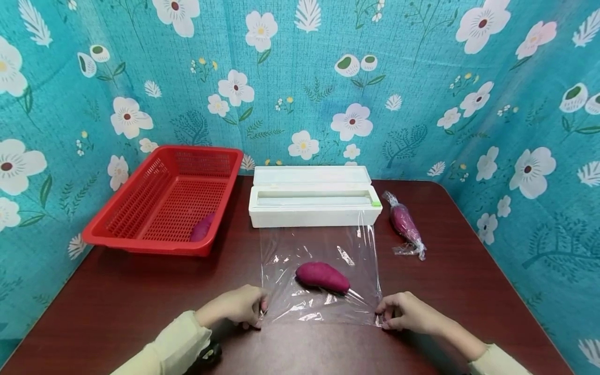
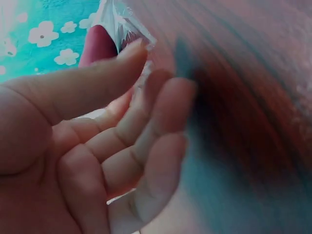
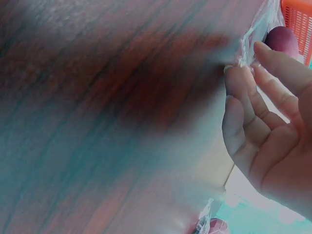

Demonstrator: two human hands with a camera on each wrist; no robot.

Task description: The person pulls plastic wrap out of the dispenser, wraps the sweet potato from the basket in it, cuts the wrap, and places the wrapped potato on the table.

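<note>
No legible writing | purple sweet potatoes: 3, one (image 1: 322, 276) centre on film (image 1: 323, 250) | left hand (image 1: 236, 306), right hand (image 1: 407, 312) pinching film corners, lower frame

A red perforated basket (image 1: 164, 205) is set at the far left of the dark wooden table (image 1: 117, 302), with a purple sweet potato (image 1: 202, 228) inside. A wrapped sweet potato (image 1: 405, 224) is laid far right. A floral teal cloth (image 1: 300, 78) is hung behind.

Right hand (image 3: 265, 126) pinching the plastic film (image 3: 253, 36) at its corner
Thumb and fingertips (image 3: 233, 78) meet on the film above the dark wooden table (image 3: 107, 97); a purple sweet potato (image 3: 282, 39) lies just behind
</note>
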